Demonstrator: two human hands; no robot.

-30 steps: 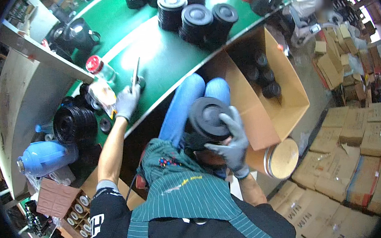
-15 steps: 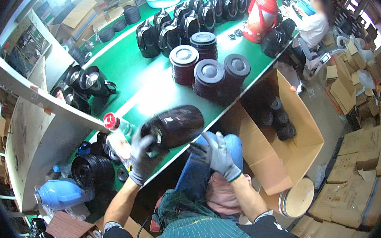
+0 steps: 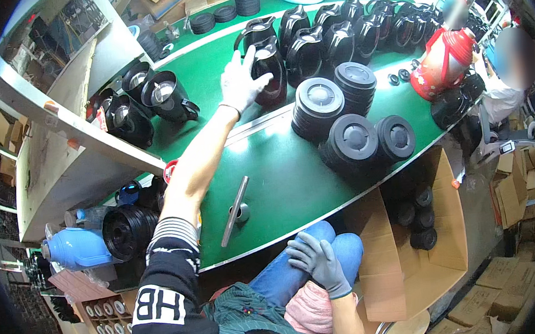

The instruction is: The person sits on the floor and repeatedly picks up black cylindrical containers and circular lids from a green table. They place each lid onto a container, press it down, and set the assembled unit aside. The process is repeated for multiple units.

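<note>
My left hand [image 3: 241, 85], in a light glove, reaches across the green bench with its fingers spread beside a glossy black jug-shaped housing [image 3: 270, 77] at the near left end of a row. Its fingertips overlap the housing in view; whether they touch it I cannot tell. Behind that one stands another black housing [image 3: 258, 30]. My right hand [image 3: 318, 264], in a grey glove, rests over my knees, fingers loosely apart and holding nothing. A dark metal bar [image 3: 234, 212] is near the bench's front edge, over a short round metal piece [image 3: 242, 212].
Stacks of black round lids [image 3: 318, 102] stand mid-bench, with a red flask [image 3: 443, 66] beyond. Open black housings [image 3: 169, 98] stand at left. An open cardboard box [image 3: 378, 265] sits right of my knees. A co-worker [image 3: 506, 92] sits at far right.
The black housing under my left hand has left the near bench edge, uncovering the metal bar. My left arm has stretched out to the row. The view has shifted; my right hand stays over my lap.
</note>
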